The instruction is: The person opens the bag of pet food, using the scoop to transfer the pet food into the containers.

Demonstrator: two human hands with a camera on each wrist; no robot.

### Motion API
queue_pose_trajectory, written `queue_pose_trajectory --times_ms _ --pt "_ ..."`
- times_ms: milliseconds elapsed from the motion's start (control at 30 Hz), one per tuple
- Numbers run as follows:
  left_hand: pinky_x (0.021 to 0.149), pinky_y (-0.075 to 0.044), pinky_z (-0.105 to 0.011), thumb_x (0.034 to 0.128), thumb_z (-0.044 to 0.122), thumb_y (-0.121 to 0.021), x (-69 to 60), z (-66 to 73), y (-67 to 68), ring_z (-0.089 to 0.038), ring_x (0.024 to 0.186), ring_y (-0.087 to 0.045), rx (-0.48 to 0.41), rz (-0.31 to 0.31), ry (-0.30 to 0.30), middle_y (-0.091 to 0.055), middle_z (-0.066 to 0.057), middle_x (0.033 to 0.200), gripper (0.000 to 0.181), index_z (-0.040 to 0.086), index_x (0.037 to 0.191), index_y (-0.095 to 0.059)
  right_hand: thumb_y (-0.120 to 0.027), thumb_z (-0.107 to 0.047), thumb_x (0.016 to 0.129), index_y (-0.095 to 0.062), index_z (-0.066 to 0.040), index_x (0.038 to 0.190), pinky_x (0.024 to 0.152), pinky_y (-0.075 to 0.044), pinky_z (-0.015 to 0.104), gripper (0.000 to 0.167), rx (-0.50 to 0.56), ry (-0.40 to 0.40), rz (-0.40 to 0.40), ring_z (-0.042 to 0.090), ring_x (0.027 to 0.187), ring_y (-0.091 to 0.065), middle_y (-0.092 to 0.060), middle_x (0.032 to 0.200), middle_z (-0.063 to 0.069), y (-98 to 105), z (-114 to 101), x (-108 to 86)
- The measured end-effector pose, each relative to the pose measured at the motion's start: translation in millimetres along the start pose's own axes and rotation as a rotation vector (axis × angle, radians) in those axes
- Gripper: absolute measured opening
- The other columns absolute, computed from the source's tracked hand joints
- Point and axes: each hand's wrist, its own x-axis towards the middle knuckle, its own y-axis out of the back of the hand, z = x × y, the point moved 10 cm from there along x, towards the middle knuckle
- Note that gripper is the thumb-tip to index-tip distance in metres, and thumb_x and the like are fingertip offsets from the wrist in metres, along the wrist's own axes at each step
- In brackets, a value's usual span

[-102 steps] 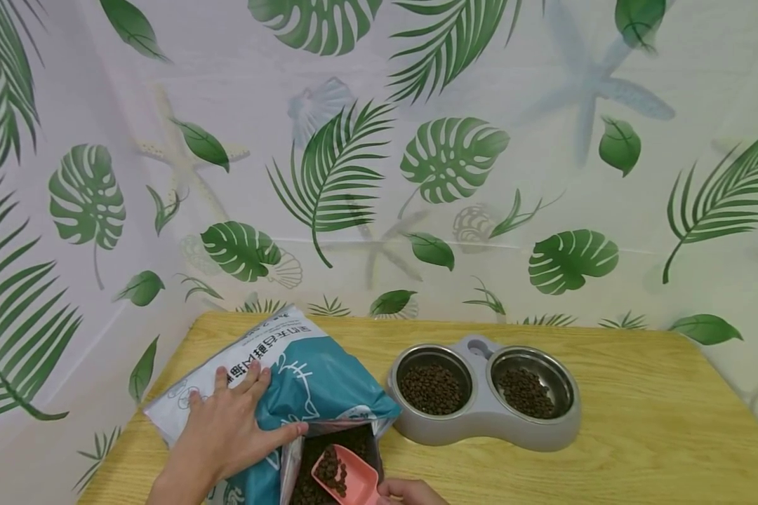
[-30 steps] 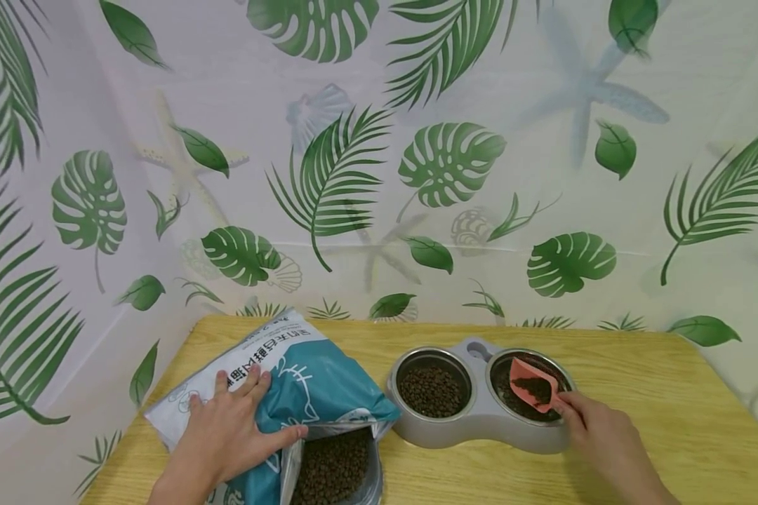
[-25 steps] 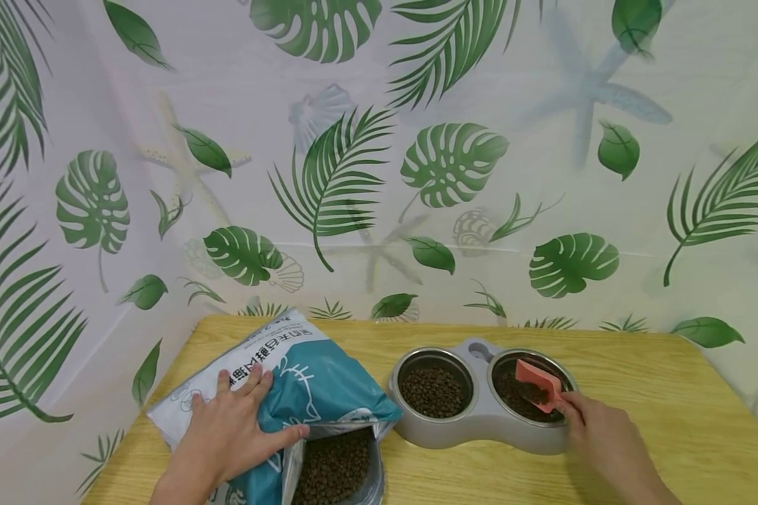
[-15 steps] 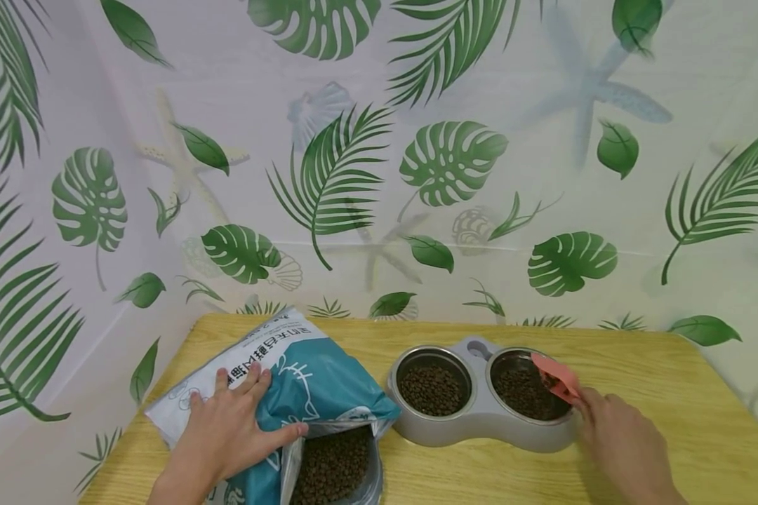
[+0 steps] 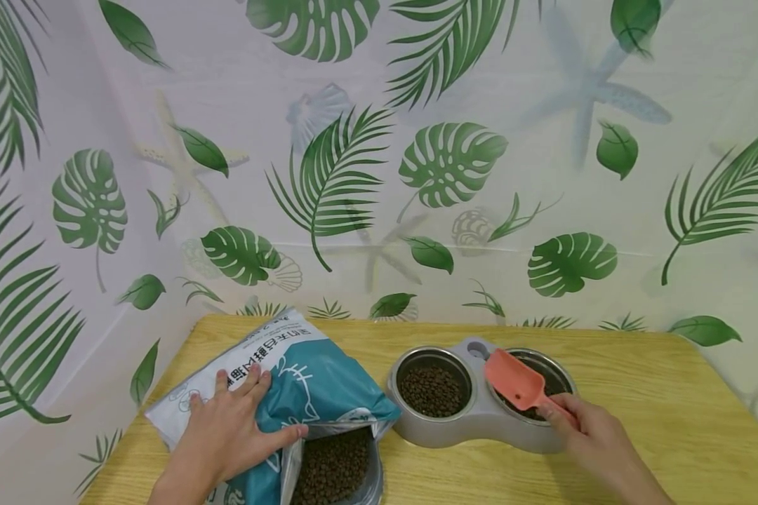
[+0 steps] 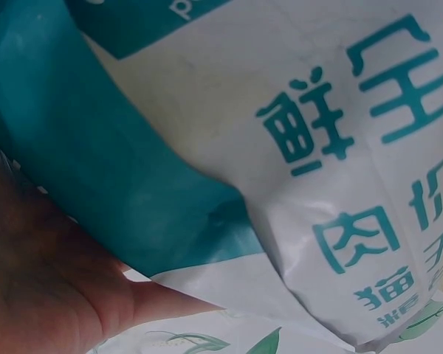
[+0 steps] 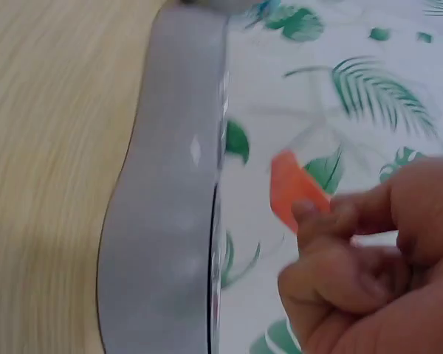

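Note:
My left hand [image 5: 224, 428] rests on a teal and white pet food bag [image 5: 335, 382], fingers spread. The bag lies at the left with its mouth toward me, and brown kibble [image 5: 335, 466] shows there. In the left wrist view the bag [image 6: 118, 162] fills most of the picture, part of the hand [image 6: 52, 287] beside it. My right hand [image 5: 600, 438] grips a pink scoop [image 5: 514, 379] by its handle, above the right bowl [image 5: 563, 370]. One dark piece shows in the scoop, which hides much of that bowl. In the right wrist view the scoop [image 7: 288, 184] is between thumb and fingers.
The left bowl [image 5: 399, 372] holds kibble. Both metal bowls sit in a grey double feeder stand [image 5: 442, 436] on a wooden table [image 5: 657, 393]. A leaf-printed sheet [image 5: 455, 280] hangs behind the table.
The scoop went from the bag's mouth to the right bowl and tipped there. Its load of kibble is gone but for one piece, and it now points left. The left hand has stayed put.

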Motion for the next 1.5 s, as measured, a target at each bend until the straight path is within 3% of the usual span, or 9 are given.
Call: queue_pose_trajectory --times_ms 233,367,500,700,833,1067,1200,1333,1500 --pt "0.096 -0.031 -0.088 0.0760 0.095 -0.047 -0.8 -0.3 -0.7 -0.066 0.141 -0.032 -0.002 0.021 0.002 -0.044 -0.018 0.160 0.116 0.010 0.155 -0.046 -0.040 -0.020 0.112 -0.055 0.014 0.118 0.047 -0.026 0.033 0.037 0.575 0.160 -0.568 0.011 0.052 -0.031 -0.044 0.069 -0.002 -80 -58 -27.3" --pt "0.096 -0.031 -0.088 0.0764 0.094 -0.048 -0.7 -0.2 -0.9 -0.067 0.141 -0.032 0.001 0.027 0.001 -0.044 -0.018 0.160 0.115 0.011 0.155 -0.047 -0.042 -0.023 0.112 -0.054 0.017 0.117 0.046 -0.020 0.034 0.042 0.751 0.162 -0.757 0.009 0.049 -0.028 -0.044 0.067 -0.005 -115 -84 -43.4" --pt "0.095 -0.031 -0.089 0.0765 0.094 -0.048 0.0 0.1 -1.9 -0.067 0.140 -0.033 0.014 0.027 0.001 -0.044 -0.019 0.160 0.115 0.010 0.155 -0.047 -0.044 -0.026 0.111 -0.053 0.022 0.116 0.050 -0.030 0.021 0.049 0.841 0.142 -0.878 0.002 0.054 -0.039 -0.051 0.073 -0.008 -148 -103 -52.8" --pt "0.097 -0.030 -0.089 0.0763 0.095 -0.046 -0.6 0.3 -6.1 -0.067 0.141 -0.031 0.002 0.012 0.005 -0.044 -0.018 0.160 0.115 0.010 0.155 -0.046 -0.043 -0.021 0.110 -0.048 0.030 0.107 0.066 -0.044 0.014 0.052 0.752 0.222 -0.925 -0.004 0.067 -0.053 -0.060 0.079 -0.001 -190 -118 -50.1" --pt "0.096 -0.030 -0.089 0.0763 0.095 -0.047 -1.6 0.8 -6.2 -0.067 0.141 -0.032 0.003 0.022 -0.001 -0.044 -0.017 0.160 0.115 0.010 0.154 -0.047 -0.044 -0.025 0.109 -0.057 0.025 0.110 0.066 -0.043 0.013 0.052 0.683 0.252 -0.950 -0.006 0.068 -0.053 -0.063 0.079 0.001 -225 -103 -35.7" --pt "0.096 -0.030 -0.089 0.0765 0.094 -0.047 -2.6 0.3 -6.7 -0.067 0.141 -0.032 0.004 0.032 -0.002 -0.044 -0.018 0.160 0.115 0.009 0.155 -0.047 -0.050 -0.031 0.108 -0.067 0.001 0.128 0.070 -0.053 0.015 0.042 0.826 -0.060 -1.098 -0.004 0.076 -0.067 -0.073 0.093 -0.008 -293 -54 -11.6" --pt "0.097 -0.029 -0.089 0.0768 0.094 -0.047 -2.8 0.2 -7.5 -0.068 0.141 -0.031 0.003 0.036 0.000 -0.043 -0.019 0.160 0.115 0.009 0.154 -0.047 -0.048 -0.031 0.108 -0.065 0.006 0.129 0.070 -0.052 0.015 0.046 0.767 -0.008 -1.001 -0.004 0.075 -0.064 -0.070 0.091 -0.008 -292 -64 -7.2" --pt "0.098 -0.028 -0.089 0.0770 0.094 -0.047 -3.4 0.0 -8.3 -0.067 0.142 -0.030 -0.002 0.036 0.002 -0.043 -0.019 0.161 0.115 0.009 0.155 -0.047 -0.048 -0.035 0.109 -0.064 0.013 0.119 0.065 -0.047 0.015 0.052 0.672 0.156 -0.866 -0.004 0.069 -0.056 -0.066 0.085 -0.008 -274 -91 -10.8" --pt "0.098 -0.028 -0.089 0.0773 0.094 -0.047 -3.6 -0.2 -8.7 -0.067 0.142 -0.030 0.000 0.038 0.000 -0.043 -0.019 0.160 0.114 0.009 0.154 -0.047 -0.050 -0.050 0.106 -0.064 0.012 0.111 0.068 -0.047 0.015 0.063 0.615 0.235 -0.818 -0.001 0.072 -0.056 -0.063 0.085 -0.011 -261 -107 -15.9"
